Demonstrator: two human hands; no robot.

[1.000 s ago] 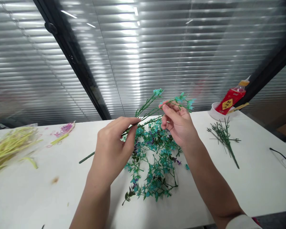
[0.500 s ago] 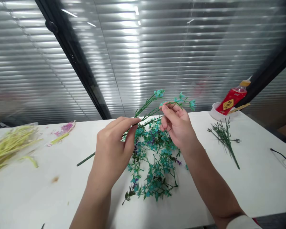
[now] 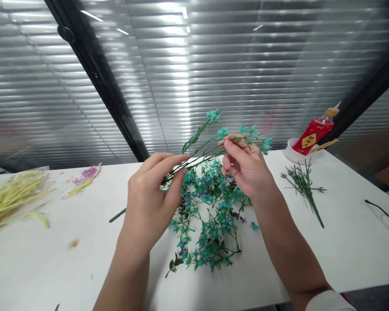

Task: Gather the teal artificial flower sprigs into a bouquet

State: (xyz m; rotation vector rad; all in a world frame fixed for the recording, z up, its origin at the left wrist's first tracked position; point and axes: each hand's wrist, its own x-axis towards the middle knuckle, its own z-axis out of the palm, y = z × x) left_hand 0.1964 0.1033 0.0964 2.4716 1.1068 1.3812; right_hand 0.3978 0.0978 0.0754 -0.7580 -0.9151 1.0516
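My left hand (image 3: pixel 154 190) is closed round the green stems of an artificial flower branch (image 3: pixel 196 140), its thick stalk end poking out at lower left. Small turquoise blossoms tip the stems on the right. There my right hand (image 3: pixel 244 162) pinches one flowering stem between thumb and forefinger, the other fingers curled. Below both hands, a loose pile of turquoise artificial flowers (image 3: pixel 217 233), with some purple sprigs and dark leaves, lies on the white table (image 3: pixel 94 259).
A stripped green plastic stem (image 3: pixel 307 194) lies at the right. Behind it, a red bottle (image 3: pixel 314 134) leans in a clear bowl (image 3: pixel 293 153). Yellow strips (image 3: pixel 16 194) and a pink-purple bundle (image 3: pixel 88 173) lie at the left. Blinds stand behind the table.
My right hand has moved slightly right and out along the stems, which now spread wider apart. The stalk end at the left has drawn in a little toward my left hand.
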